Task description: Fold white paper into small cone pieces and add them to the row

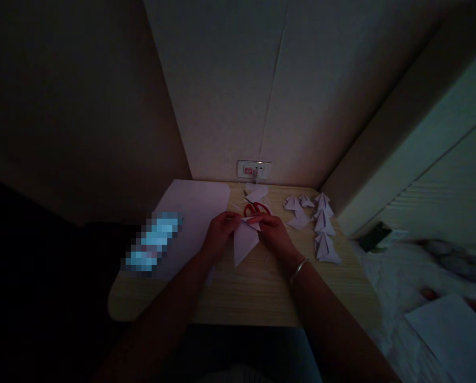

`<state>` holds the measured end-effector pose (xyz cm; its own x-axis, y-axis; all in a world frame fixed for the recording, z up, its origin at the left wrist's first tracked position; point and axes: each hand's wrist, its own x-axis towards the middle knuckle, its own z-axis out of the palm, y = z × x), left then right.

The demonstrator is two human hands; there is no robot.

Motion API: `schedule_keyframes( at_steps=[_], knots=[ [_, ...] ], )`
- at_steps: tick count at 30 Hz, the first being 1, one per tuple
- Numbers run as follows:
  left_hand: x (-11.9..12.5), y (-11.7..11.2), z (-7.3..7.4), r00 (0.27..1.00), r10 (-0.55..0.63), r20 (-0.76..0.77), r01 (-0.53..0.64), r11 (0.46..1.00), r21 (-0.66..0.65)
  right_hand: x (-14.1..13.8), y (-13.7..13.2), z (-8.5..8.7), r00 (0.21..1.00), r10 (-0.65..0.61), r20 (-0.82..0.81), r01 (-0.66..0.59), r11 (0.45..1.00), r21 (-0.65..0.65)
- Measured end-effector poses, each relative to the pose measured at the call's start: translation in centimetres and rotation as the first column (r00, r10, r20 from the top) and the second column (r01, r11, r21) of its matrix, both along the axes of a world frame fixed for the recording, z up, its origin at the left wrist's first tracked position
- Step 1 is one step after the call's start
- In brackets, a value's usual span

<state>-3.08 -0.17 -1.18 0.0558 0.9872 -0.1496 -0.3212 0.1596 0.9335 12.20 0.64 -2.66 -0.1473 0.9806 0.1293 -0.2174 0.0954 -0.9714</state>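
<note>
Over the wooden table [257, 306], left hand [220, 230] and right hand [273, 230] pinched the far end of a folded paper [244, 246], which sat between them, about equally near each, long axis tapering toward the table's near edge, red-handled scissors [265, 206] just beyond.

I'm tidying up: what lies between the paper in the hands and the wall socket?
In the head view, red-handled scissors and paper pieces lie between the held paper and the wall socket.
</note>
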Motion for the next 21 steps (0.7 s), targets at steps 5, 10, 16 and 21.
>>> schedule_keyframes(
  at_steps=[5,10,16,21],
  knots=[
    [0.1,-0.1,0.0,0.999,-0.009,-0.047,0.010,1.000,0.022,0.3,0.1,0.2,0.981,-0.046,0.186,0.013,0.985,0.174],
    [0.0,0.2,-0.6,0.997,0.061,-0.039,-0.060,0.997,0.049,0.3,-0.3,0.6,0.973,0.030,0.228,-0.077,0.977,0.200],
    [-0.1,-0.1,0.1,0.955,0.206,-0.215,-0.145,0.952,0.269,-0.4,-0.7,1.3,0.995,-0.099,-0.016,0.099,0.994,0.039],
    [0.0,-0.6,0.0,0.940,0.189,-0.283,-0.070,0.921,0.383,-0.4,-0.9,1.3,0.996,-0.086,-0.009,0.084,0.989,-0.123]
  ],
)
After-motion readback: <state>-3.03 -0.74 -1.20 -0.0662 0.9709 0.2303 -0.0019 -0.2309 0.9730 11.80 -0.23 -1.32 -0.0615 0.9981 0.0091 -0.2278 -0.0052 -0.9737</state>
